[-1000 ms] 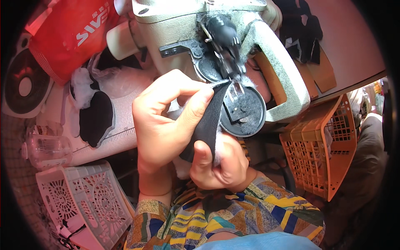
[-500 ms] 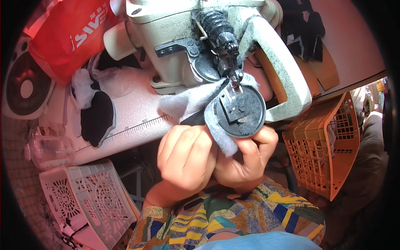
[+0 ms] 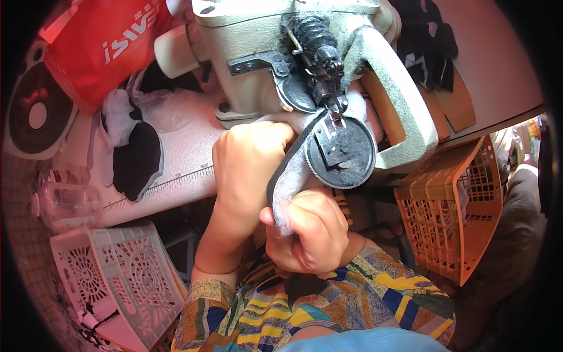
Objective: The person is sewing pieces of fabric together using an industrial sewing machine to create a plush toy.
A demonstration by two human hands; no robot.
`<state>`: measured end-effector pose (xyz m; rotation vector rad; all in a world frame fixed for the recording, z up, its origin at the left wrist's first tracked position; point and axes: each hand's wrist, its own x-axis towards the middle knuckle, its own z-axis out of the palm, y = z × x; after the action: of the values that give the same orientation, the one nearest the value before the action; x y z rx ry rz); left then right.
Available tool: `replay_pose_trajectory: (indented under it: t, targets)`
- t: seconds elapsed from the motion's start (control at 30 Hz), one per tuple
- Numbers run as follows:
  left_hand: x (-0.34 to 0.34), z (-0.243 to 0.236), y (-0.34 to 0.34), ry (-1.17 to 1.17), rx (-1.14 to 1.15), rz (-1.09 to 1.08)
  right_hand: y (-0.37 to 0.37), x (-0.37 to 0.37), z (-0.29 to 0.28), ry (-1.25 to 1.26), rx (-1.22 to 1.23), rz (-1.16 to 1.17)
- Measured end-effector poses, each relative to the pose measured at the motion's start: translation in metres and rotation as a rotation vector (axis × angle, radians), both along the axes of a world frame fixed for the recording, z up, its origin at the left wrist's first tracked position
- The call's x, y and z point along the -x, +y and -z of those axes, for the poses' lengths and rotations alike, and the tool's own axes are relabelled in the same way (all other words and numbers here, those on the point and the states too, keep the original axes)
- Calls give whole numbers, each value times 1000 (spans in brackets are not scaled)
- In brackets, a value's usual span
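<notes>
A cream industrial sewing machine stands in front of me, its needle area coated with lint. Below the needle sits a round black feed disc with a toothed rim. Grey fleecy fabric with a black side runs down the disc's left from the needle. My left hand is closed on the fabric's upper part, left of the disc, its fingertips partly hidden. Lower down, my right hand pinches the hanging end of the fabric between thumb and fingers, just below the disc.
A black and white fabric piece lies on the table beside a printed ruler scale. Around it are a red bag, a round speaker and a clear plastic jar. A white crate and an orange basket flank me.
My left hand has moved up and left along the fabric, toward the machine. My right hand has come down and left from beneath the disc and now holds the fabric's lower end. The view has shifted slightly.
</notes>
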<state>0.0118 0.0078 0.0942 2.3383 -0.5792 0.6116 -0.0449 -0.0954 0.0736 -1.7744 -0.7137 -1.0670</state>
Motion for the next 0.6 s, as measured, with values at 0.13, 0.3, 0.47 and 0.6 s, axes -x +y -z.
replay_pose_trajectory:
  t: [0.13, 0.3, 0.47, 0.6]
  targets:
    - [0, 9, -6, -137, -30, -121, 0, -1, 2, 7, 1, -3]
    - [-4, 12, -13, -292, -114, -342, 3, 0, 4, 18, -18, 1]
    - [-4, 13, -10, -429, -129, -368, 4, 1, 3, 3, -13, 22]
    - [4, 5, -3, -582, 171, -241, 2, 1, 2, -19, -19, 20]
